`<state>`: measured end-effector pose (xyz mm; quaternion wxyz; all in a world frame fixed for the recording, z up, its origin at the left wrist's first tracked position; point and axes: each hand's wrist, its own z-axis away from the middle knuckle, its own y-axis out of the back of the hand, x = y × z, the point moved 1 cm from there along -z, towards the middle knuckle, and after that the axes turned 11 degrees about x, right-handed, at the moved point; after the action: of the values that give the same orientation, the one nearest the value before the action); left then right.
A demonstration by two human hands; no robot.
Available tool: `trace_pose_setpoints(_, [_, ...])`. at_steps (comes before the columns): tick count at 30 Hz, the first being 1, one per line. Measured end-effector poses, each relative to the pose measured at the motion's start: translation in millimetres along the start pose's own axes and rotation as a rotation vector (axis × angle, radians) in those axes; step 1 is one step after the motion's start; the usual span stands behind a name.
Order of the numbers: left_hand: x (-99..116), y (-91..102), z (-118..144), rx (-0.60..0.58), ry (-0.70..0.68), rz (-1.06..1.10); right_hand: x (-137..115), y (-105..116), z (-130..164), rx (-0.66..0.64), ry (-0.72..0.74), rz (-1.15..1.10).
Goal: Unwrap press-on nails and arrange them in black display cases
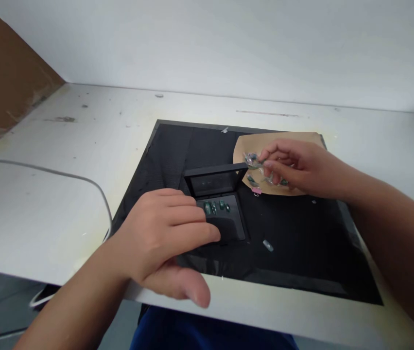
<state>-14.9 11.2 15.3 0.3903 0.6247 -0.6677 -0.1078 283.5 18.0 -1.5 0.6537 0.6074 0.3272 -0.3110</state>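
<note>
My left hand [166, 228] reaches over the left side of a small black box, fingers stretched and thumb apart, holding nothing. The box's framed lid [216, 181] stands raised, and several dark green press-on nails [213, 208] lie in a row on its grey base [231, 228]; my fingers hide part of the base. My right hand [294, 163] pinches a small clear plastic packet [252, 159] with something dark inside, above a tan paper sheet [243, 146]. More clear packets with green pieces [253, 181] lie on that sheet, partly under my right hand.
A single pale press-on nail [267, 245] lies on the black mat [301, 243], right of the box. A pink clip or tag [256, 191] sits by the paper's near edge. A white cable [68, 174] curves across the white table [28, 214] at left. A white wall stands behind.
</note>
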Motion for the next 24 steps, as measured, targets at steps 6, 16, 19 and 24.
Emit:
trace_pose_setpoints(6, [-0.8, -0.7, -0.3, 0.006, 0.015, 0.010, -6.8, 2.8, 1.7, 0.011, -0.083, -0.129])
trace_pose_setpoints(16, [-0.1, 0.7, 0.4, -0.005, 0.016, 0.003, -9.4, 0.8, 0.0, 0.024, -0.034, -0.156])
trace_pose_setpoints(19, [0.0, 0.9, 0.0, 0.002, 0.018, 0.011, -10.6, 0.8, -0.2, 0.021, -0.033, -0.197])
trace_pose_setpoints(24, [1.0, 1.7, -0.4, 0.016, 0.017, 0.012, -9.1, 1.8, -0.5, 0.050, -0.051, -0.294])
